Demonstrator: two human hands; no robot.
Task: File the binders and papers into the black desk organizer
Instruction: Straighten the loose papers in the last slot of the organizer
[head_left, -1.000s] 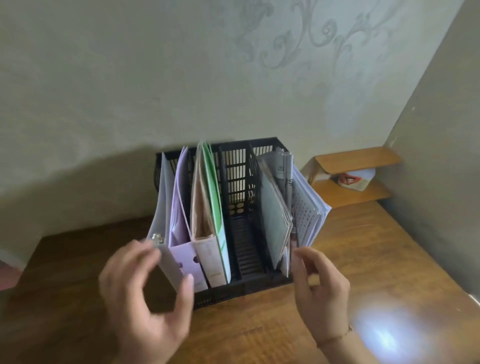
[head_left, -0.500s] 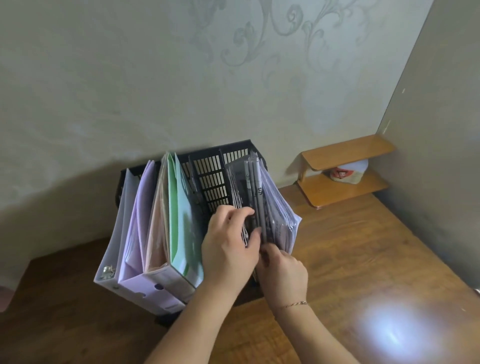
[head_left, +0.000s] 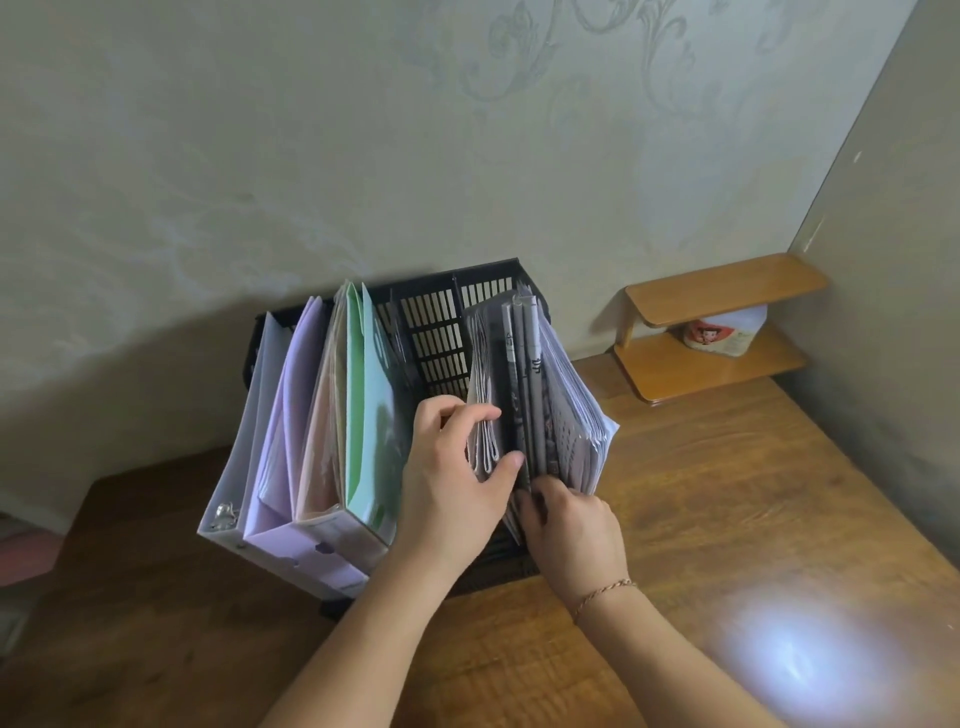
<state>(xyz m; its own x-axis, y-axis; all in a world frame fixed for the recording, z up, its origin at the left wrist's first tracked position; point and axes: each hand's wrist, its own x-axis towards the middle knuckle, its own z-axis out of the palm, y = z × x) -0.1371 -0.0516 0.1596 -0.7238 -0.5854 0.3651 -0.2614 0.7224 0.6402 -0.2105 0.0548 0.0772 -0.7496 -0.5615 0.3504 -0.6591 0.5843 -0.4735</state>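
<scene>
The black desk organizer (head_left: 441, 312) stands on the wooden desk against the wall. Its left slots hold a white ring binder (head_left: 244, 415), a lilac binder (head_left: 283, 415) and a peach and green folder (head_left: 358, 395). A thick stack of papers (head_left: 550, 405) stands in the right slot. My left hand (head_left: 452, 478) pinches a folded bundle at the stack's left side, thumb and fingers on either side. My right hand (head_left: 571, 525) grips the papers' lower front edge. The slot between folder and papers shows only black grid.
A small two-tier wooden shelf (head_left: 722, 280) sits in the right corner with a printed white packet (head_left: 722, 332) on its lower tier. The wooden desk (head_left: 727, 493) stretches to the right wall. A bright light patch (head_left: 789, 654) lies near my right forearm.
Both hands moved from open in front of the organizer onto the paper stack in the right slot and closed on it. The view shifted so the organizer sits lower and further left.
</scene>
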